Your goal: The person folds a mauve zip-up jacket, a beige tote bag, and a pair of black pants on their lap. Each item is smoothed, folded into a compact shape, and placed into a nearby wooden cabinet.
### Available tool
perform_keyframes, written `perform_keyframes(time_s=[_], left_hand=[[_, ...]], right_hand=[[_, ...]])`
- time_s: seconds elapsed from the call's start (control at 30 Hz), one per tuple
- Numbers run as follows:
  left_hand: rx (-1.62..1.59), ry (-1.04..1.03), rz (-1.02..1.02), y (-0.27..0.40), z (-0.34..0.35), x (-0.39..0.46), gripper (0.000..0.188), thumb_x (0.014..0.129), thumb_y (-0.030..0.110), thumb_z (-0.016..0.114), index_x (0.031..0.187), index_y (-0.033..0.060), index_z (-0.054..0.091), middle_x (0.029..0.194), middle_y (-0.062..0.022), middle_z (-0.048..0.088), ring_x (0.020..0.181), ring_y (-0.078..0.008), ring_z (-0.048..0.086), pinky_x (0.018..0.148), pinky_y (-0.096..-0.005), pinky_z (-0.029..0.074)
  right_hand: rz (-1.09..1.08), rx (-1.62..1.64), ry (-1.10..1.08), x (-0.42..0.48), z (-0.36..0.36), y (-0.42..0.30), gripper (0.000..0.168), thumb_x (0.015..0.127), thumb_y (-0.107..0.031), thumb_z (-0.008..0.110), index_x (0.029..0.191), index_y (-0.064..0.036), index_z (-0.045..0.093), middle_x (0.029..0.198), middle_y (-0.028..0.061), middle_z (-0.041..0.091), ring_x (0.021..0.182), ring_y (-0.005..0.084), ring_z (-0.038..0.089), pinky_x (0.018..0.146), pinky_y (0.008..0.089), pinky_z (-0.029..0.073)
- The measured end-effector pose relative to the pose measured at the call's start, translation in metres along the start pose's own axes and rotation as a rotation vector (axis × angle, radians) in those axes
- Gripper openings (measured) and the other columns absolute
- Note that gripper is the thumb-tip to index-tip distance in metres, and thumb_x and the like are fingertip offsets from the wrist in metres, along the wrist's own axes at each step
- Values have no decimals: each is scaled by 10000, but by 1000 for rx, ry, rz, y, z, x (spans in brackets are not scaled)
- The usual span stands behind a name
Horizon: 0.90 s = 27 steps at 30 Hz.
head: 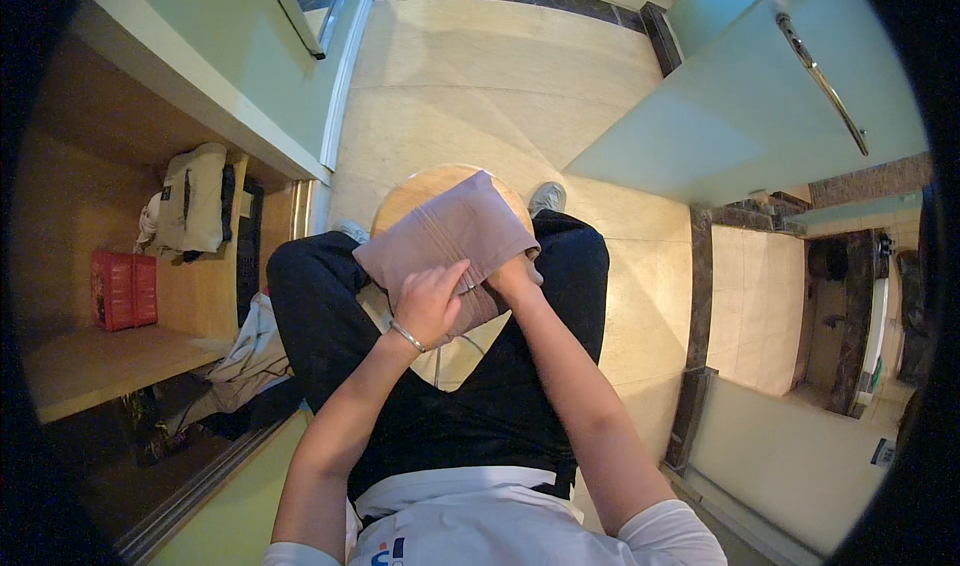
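Note:
A folded mauve cloth (442,228) with stitched lines or pleats across it lies tilted over a round wooden stool (397,194) between my knees. My left hand (429,303) rests on the cloth's near part, its index finger stretched along the top and the thumb apart. A metal bangle (406,335) circles that wrist. At the cloth's right side, my right hand (516,279) holds the open fold; its fingers are mostly hidden in the fabric. A darker brownish layer (478,307) of fabric shows below the upper fold, between my hands.
At left, an open wooden cabinet (180,296) contains a red basket (125,290), a hanging beige cloth bag (193,198) and heaped clothes (251,348). A frosted glass door (735,108) with a metal handle (825,85) stands ajar at upper right. Pale tiles (480,63) cover the floor.

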<state>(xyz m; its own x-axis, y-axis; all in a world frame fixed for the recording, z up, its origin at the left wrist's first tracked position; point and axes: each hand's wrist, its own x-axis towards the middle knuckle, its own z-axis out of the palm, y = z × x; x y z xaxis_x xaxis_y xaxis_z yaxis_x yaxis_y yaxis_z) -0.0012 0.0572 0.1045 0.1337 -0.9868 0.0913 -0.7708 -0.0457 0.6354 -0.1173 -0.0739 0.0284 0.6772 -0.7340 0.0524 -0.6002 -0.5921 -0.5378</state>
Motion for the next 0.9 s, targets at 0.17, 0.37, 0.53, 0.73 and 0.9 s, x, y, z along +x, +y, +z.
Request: perform_keyframes(time_s=[0.17, 0.37, 0.53, 0.73, 0.9], left_hand=[[-22, -18, 31, 2, -3, 3, 485, 718, 76, 546, 1201, 107, 523, 868, -122, 588, 828, -313, 562, 740, -428, 423], [32, -66, 108, 1, -7, 4, 515, 722, 87, 538, 1236, 112, 515, 805, -113, 557, 778, -302, 543, 704, -415, 411], [-12, -86, 140, 2, -14, -2, 533, 719, 72, 531, 1248, 130, 514, 729, -82, 513, 712, -278, 537, 669, -405, 399], [-81, -149, 243, -4, -8, -7, 576, 710, 74, 532, 1281, 130, 484, 759, -79, 592, 717, -281, 572, 660, -408, 408], [35, -162, 63, 0, 11, -6, 715, 690, 115, 566, 1369, 103, 344, 760, -99, 613, 709, -293, 589, 649, -424, 414]], right_hand=[[39, 74, 158, 6, -5, 7, 476, 842, -284, 540, 1251, -48, 478, 1279, 171, 484, 1218, 324, 415, 1044, 392, 295], [48, 373, -43, 32, -5, 30, 405, 859, -238, 521, 1219, -56, 509, 1239, 137, 527, 1161, 293, 467, 1021, 368, 327], [-312, -467, -319, 46, -60, -26, 384, 877, -250, 493, 1217, -71, 512, 1237, 120, 530, 1140, 255, 483, 1009, 337, 338], [95, 95, 35, 34, 23, 30, 434, 895, -301, 446, 1264, -72, 475, 1265, 120, 510, 1153, 216, 484, 1013, 297, 336], [156, 171, 34, 28, 22, 25, 447, 902, -238, 446, 1304, -44, 425, 1301, 137, 477, 1193, 240, 457, 1033, 305, 319]])
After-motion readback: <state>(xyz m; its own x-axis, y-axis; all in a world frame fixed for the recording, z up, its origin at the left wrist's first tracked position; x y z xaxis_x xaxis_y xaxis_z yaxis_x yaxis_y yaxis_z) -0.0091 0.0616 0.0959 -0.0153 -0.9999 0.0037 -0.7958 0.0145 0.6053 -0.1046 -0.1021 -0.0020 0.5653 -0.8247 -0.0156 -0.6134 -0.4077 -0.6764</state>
